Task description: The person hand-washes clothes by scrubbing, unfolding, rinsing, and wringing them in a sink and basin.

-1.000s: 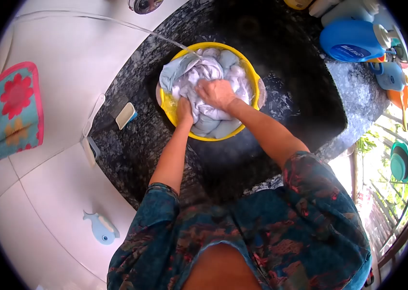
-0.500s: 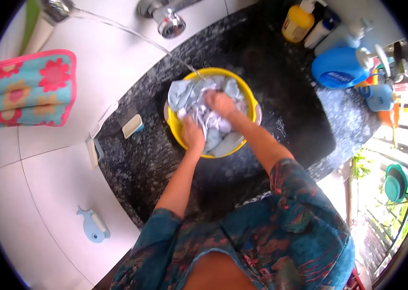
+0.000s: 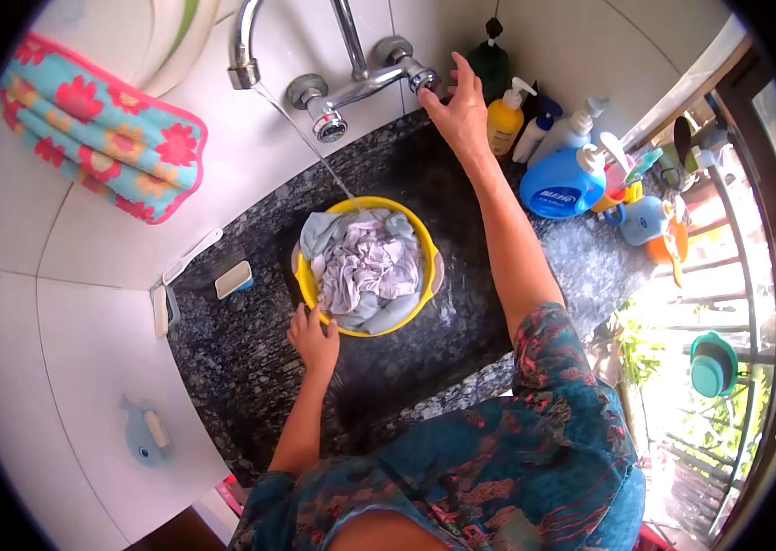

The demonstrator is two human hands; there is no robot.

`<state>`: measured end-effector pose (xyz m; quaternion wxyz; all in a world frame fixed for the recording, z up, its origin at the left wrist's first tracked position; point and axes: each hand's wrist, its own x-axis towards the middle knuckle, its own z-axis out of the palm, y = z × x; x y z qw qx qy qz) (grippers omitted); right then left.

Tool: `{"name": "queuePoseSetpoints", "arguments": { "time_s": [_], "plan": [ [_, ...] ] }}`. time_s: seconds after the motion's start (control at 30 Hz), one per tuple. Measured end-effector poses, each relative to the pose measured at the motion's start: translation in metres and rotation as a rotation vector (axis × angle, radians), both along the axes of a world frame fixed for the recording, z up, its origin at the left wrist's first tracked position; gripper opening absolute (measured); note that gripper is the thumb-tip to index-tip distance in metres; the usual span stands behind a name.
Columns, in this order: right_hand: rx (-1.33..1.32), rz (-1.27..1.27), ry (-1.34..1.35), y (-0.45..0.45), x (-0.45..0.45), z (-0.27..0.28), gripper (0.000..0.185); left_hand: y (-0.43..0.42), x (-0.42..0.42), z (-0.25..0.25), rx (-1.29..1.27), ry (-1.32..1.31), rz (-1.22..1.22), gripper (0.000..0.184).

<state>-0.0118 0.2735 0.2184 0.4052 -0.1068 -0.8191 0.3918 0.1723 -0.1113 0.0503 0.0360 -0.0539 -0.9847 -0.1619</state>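
Wet white and pale grey clothes [image 3: 371, 262] lie heaped in a yellow basin [image 3: 427, 241] standing in the dark stone sink [image 3: 466, 275]. My left hand [image 3: 316, 343] rests at the basin's near-left rim with its fingers spread. Up by the wall, my right hand [image 3: 461, 112] is at the right knob [image 3: 422, 81] of the chrome faucet [image 3: 365, 89]. Its fingers are apart and the thumb is close to the knob; whether it touches I cannot tell. A thin stream of water [image 3: 301, 138] runs from the spout [image 3: 243, 72] to the basin's far edge.
Right of the faucet stand a yellow pump bottle [image 3: 504, 121], a white bottle [image 3: 533, 138] and a blue detergent bottle [image 3: 561, 184]. A small brush [image 3: 234, 280] and a white-handled brush [image 3: 193, 255] lie on the left ledge. A flowered towel [image 3: 112, 129] hangs at the left.
Both hands have left the clothes. My right hand has moved up to the faucet knob, and my left hand has drawn back to the basin's rim. The view has shifted too.
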Motion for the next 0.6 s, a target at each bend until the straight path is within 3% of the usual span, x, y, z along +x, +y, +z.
{"name": "queuePoseSetpoints", "arguments": {
  "time_s": [0.07, 0.17, 0.2, 0.27, 0.3, 0.33, 0.37, 0.4, 0.43, 0.5, 0.6],
  "plan": [
    [0.008, 0.167, -0.098, 0.004, -0.010, 0.012, 0.079, -0.017, 0.004, 0.002, -0.009, -0.011, 0.049, 0.043],
    [0.268, 0.119, -0.377, -0.009, -0.013, 0.025, 0.089, -0.045, 0.011, 0.004, 0.040, 0.011, 0.132, 0.034],
    [0.241, 0.089, -0.338, -0.007, -0.025, 0.024, 0.094, -0.058, 0.012, 0.000, 0.060, 0.020, 0.158, 0.031],
    [-0.202, 0.201, -0.409, 0.004, -0.039, 0.030, 0.096, -0.080, 0.023, -0.005, 0.067, 0.023, 0.254, 0.025],
    [-0.175, 0.351, -0.533, 0.013, -0.043, 0.033, 0.089, -0.090, 0.028, -0.002, 0.082, 0.022, 0.265, 0.025],
    [-0.063, 0.320, -0.548, 0.018, -0.049, 0.029, 0.078, -0.100, 0.035, 0.001, 0.091, 0.015, 0.281, 0.025],
    [0.029, 0.307, -0.721, 0.022, -0.057, 0.029, 0.059, -0.106, 0.040, 0.010, 0.068, -0.032, 0.335, 0.025],
    [0.046, 0.160, -0.721, -0.008, -0.017, 0.073, 0.034, -0.110, 0.046, 0.016, 0.057, -0.065, 0.387, 0.025],
    [0.426, -0.021, -0.391, 0.020, -0.066, 0.003, 0.029, -0.120, 0.056, 0.013, 0.061, -0.075, 0.417, 0.025],
    [0.426, 0.067, -0.162, 0.023, -0.065, -0.006, 0.042, -0.134, 0.061, 0.013, 0.088, -0.075, 0.454, 0.025],
    [0.266, 0.101, -0.434, 0.023, -0.071, 0.010, 0.028, -0.146, 0.076, 0.016, 0.073, -0.032, 0.525, 0.023]
  ]
}}
